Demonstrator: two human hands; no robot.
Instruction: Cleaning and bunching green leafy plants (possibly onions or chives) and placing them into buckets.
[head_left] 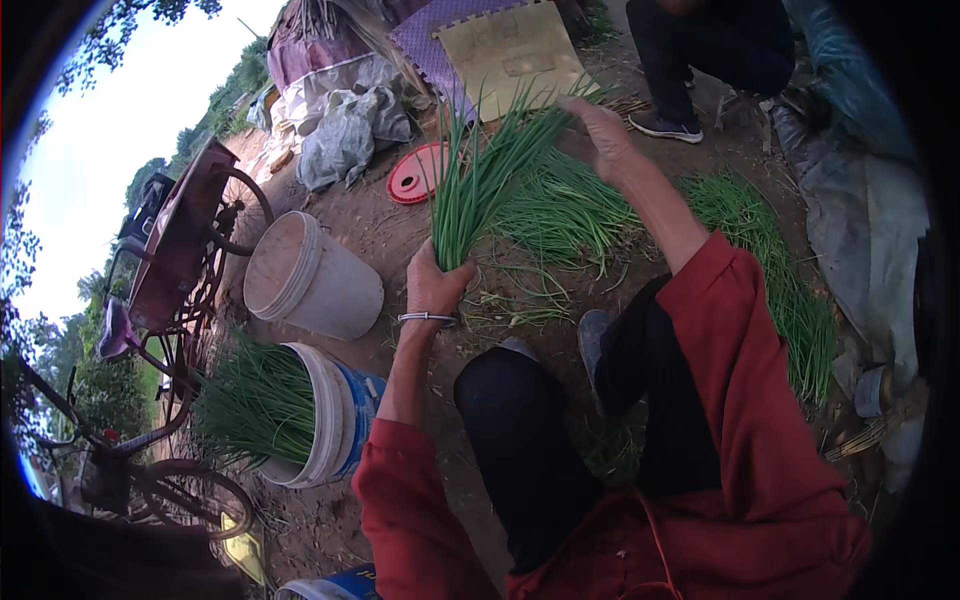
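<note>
My left hand [437, 285] is shut around the base of an upright bundle of long green stalks [480, 180], like scallions, and wears a bangle at the wrist. My right hand [598, 135] is up at the bundle's top right, its fingers closed on the leaf tips, partly blurred. Beneath it lies a loose green pile [560, 210] on the soil; a longer pile [760, 280] stretches along my right side. Left of my knees stands a white-and-blue bucket [340, 410] stuffed with more stalks [255, 400].
An empty pale bucket [330, 290], red lid [405, 185], foam mats [500, 60] and plastic sheeting [340, 140] lie ahead. A wheeled cart [185, 230] is left, another bucket [325, 590] bottom. Another person [700, 50] crouches top right; a tarp [860, 200] edges the right.
</note>
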